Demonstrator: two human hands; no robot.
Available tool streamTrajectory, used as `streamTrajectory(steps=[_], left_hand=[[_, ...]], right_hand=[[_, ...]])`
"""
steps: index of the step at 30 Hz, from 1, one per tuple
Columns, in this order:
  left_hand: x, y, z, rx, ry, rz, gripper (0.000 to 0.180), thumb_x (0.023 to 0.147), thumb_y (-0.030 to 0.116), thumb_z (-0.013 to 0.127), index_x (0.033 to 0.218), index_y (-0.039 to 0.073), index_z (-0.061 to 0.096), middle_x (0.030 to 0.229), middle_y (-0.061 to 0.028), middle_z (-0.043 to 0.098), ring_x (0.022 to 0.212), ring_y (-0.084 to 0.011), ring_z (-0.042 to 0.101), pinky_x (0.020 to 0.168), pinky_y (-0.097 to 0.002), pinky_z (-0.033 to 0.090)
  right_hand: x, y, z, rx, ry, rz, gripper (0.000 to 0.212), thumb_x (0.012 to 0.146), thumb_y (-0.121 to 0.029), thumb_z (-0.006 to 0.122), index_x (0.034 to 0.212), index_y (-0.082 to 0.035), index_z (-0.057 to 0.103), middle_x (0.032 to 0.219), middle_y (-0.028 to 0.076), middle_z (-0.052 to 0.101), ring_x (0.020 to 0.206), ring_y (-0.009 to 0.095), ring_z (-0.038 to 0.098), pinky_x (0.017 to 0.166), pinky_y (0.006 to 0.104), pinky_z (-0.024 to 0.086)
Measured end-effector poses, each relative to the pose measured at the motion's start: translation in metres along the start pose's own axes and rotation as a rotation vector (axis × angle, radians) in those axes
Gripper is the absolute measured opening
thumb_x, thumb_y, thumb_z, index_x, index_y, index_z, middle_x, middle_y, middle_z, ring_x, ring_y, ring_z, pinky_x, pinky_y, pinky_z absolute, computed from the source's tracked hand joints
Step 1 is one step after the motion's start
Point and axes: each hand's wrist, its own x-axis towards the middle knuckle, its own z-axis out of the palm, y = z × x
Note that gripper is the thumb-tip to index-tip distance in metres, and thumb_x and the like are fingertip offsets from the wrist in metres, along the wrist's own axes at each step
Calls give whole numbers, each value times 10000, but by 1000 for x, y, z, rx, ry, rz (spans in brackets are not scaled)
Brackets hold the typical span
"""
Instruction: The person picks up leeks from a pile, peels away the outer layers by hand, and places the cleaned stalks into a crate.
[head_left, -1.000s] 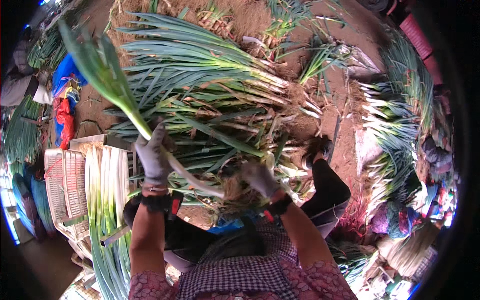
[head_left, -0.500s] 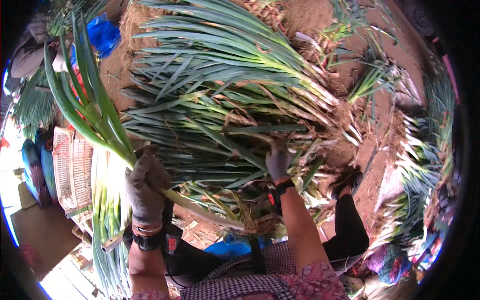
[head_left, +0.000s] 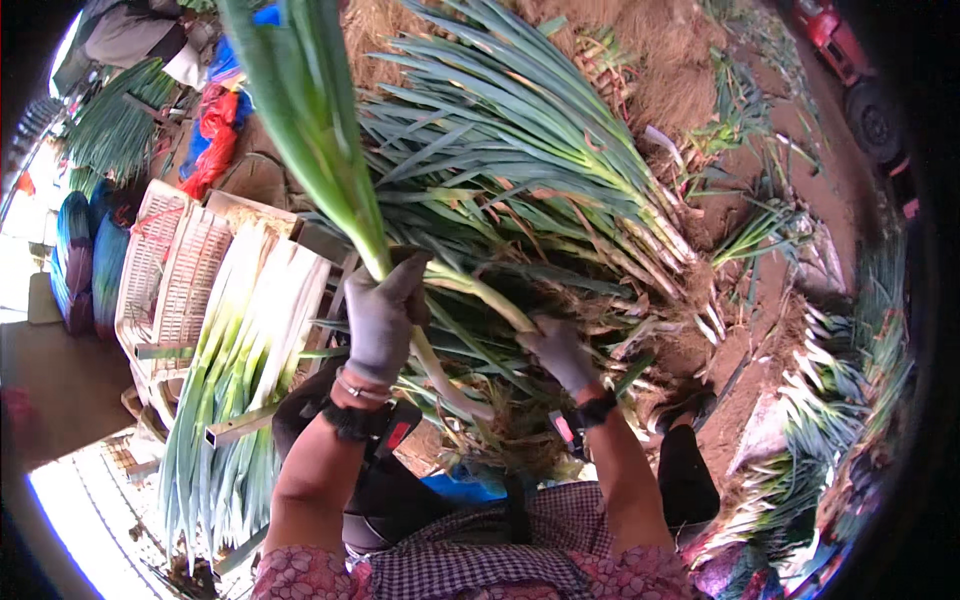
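Note:
My gloved left hand [head_left: 382, 318] is closed round a large green onion [head_left: 372, 245]. Its broad green leaves rise toward the top of the view, and its pale root end slants down to the right below my fist. A second green onion stalk [head_left: 480, 290] runs from beside my left hand to my right hand [head_left: 562, 352], whose gloved fingers are closed on its end. Beyond both hands lies a big heap of untrimmed green onions [head_left: 520, 120], leaves to the left and dirty roots to the right.
Left of me, cleaned green onions [head_left: 235, 370] lie on a metal frame [head_left: 240, 425], beside a pale plastic crate [head_left: 165, 280]. More bundles [head_left: 830, 400] line the right side. At upper left are a seated person [head_left: 135, 40] and a red bag [head_left: 212, 135]. A vehicle wheel [head_left: 873, 120] shows far right.
My view has shifted left. My left hand has moved right with its green onion, its leaves now more upright. My right hand has come nearer me, now with a stalk in it.

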Motion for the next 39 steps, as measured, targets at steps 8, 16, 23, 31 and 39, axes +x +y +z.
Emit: streamTrajectory(steps=[8,16,23,31,39], left_hand=[[-9,-23,-18,-79,-99,-79,251,874,236,639,887,-13,667,707,-47,648,493,-96,509,461,-236,399],[-4,-25,-27,-343,-220,-278,245,853,260,680,852,22,622,566,1,512,442,-101,453,420,-242,362],[-12,-11,-22,-183,-269,-70,195,830,192,691,879,12,635,659,0,585,497,-87,506,435,-224,380],[-20,9,-32,-189,-273,129,164,795,73,681,929,-12,641,806,-4,630,692,-82,566,638,-226,464],[-15,40,-46,-285,-457,127,193,805,143,694,908,6,604,724,5,566,566,-65,502,494,-215,417]], right_hand=[[-153,-112,-36,-274,440,-423,351,778,-170,708,1085,-35,603,759,114,652,610,159,620,548,286,488],[-200,-91,30,-221,429,-335,439,749,-125,744,1144,-49,568,972,154,638,839,281,644,754,370,523],[-146,-91,27,44,213,-181,417,794,-202,713,1141,-23,567,1088,191,581,995,246,587,804,355,485],[-86,-163,62,314,385,-449,206,789,-145,686,864,9,571,749,88,627,665,144,582,607,311,472],[-145,-37,18,-257,420,-216,359,841,-172,640,1144,-1,546,973,115,622,837,188,618,691,308,510]])
